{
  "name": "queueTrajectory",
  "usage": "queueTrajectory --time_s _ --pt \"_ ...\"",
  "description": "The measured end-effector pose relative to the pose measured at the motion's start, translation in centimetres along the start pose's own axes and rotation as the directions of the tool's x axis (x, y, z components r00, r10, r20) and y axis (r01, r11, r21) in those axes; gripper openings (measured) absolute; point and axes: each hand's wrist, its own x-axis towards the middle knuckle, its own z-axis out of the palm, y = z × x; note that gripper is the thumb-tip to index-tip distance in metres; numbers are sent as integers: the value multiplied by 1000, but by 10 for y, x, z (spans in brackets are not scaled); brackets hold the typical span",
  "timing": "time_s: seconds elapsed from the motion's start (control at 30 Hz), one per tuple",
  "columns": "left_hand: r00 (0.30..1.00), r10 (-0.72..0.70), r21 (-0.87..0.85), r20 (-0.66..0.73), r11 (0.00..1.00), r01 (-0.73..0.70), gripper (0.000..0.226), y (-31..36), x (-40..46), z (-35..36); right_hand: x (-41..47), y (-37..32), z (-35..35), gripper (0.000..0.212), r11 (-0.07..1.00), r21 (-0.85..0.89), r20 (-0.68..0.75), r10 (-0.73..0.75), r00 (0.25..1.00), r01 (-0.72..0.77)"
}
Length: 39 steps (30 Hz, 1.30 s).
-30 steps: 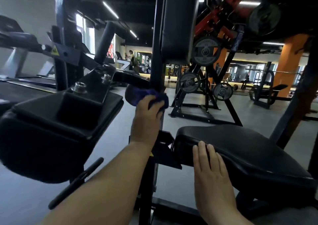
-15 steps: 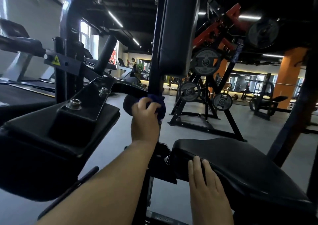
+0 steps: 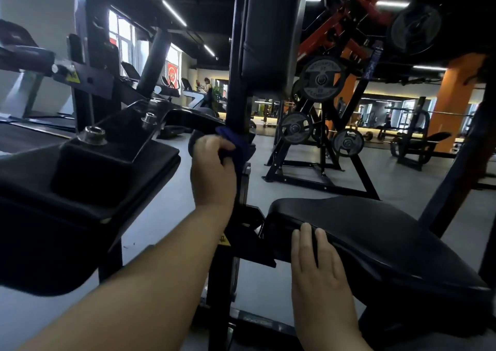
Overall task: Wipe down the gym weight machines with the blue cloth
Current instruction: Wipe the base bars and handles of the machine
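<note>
Landmark: we are taking the black upright post [image 3: 236, 87] of the weight machine as our reference for every place below.

What has just changed: a second ago we were pressing the blue cloth [image 3: 236, 146] flat against the post's near face, fingers spread over it; now we are bunching it and curling around the post's left side, at much the same height.

Meaning for the task: we are judging that the near face of this stretch is done and that we are working round the post, with the lower post, seat and pads not yet wiped.

Left hand [image 3: 213, 172]: we are closing it into a loose fist on the cloth, just left of the post and touching it.

Right hand [image 3: 315, 267]: we are keeping it flat and open, holding nothing, palm down on the seat pad [image 3: 375, 232] to the right of the post, nearer that pad's front edge than before.

Cloth: we are holding it wrapped against the post, below the back pad [image 3: 271, 33].

Counts: we are seeing one cloth, two hands, one seat pad right of the post, one large pad [image 3: 53, 216] left of it, and four weight plates [image 3: 320, 79] on the rack beyond, with others perhaps hidden.
</note>
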Motion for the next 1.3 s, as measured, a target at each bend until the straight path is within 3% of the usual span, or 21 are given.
queueTrajectory --time_s 0.07,0.13,0.23,0.33,0.43,0.5,0.57,0.63,0.7,0.8,0.87,1.0,1.07,1.1,1.2,1.23,1.3 --pt "997 76 30 3 997 -76 26 -5 1 -3 1 0 -4 75 1000 -8 62 -7 998 7" --pt "977 172 90 129 979 -184 28 -20 -17 -5 -2 1 -3 75 999 -25 101 27 995 -24" --pt "960 146 129 238 975 -180 31 -53 -59 -10 1 -3 -18 85 996 -82 153 -32 988 45" --pt "930 144 147 337 968 -203 31 -59 -80 -18 2 -6 -43 77 982 -168 372 -20 928 88" --pt "966 113 108 234 984 -141 28 -45 -56 -12 0 -7 -35 87 980 -183 322 -15 947 77" --pt "966 145 112 213 979 -172 34 -39 -43 -8 3 -8 -30 86 987 -162 265 20 964 24" --pt "952 162 158 259 965 -208 42 -52 -57 -10 3 -6 -31 82 980 -191 209 -15 978 56" --pt "925 169 216 341 943 -252 48 -73 -86 -19 1 -4 -36 79 979 -192 336 -4 942 73" --pt "886 195 198 422 933 -299 51 -83 -96 -31 2 -5 -37 77 976 -204 361 1 933 77" --pt "945 104 135 310 979 -152 35 -68 -66 -33 2 -7 -37 73 974 -201 379 -17 925 100" --pt "968 61 134 245 986 -96 37 -61 -56 -28 4 -7 -36 73 966 -235 383 -8 924 106" --pt "905 -3 199 425 976 -90 39 -74 -83 -25 -1 -2 -26 80 966 -241 247 -31 968 93" --pt "901 -2 215 434 971 -101 32 -74 -83 -29 -2 1 -17 86 973 -227 206 4 979 44" --pt "914 2 189 406 978 -85 29 -70 -75 -30 -3 3 -12 85 981 -189 180 4 984 31" --pt "992 3 30 125 1000 -7 26 -40 -34 -27 -5 2 -3 72 999 -45 8 -22 1000 23" --pt "995 7 8 96 1000 -8 27 -31 -24 -21 -3 1 -2 70 1000 -6 -25 -13 1000 13" --pt "978 58 60 203 996 -71 35 -16 -17 -8 -1 -2 -2 70 999 36 -33 -5 999 7"
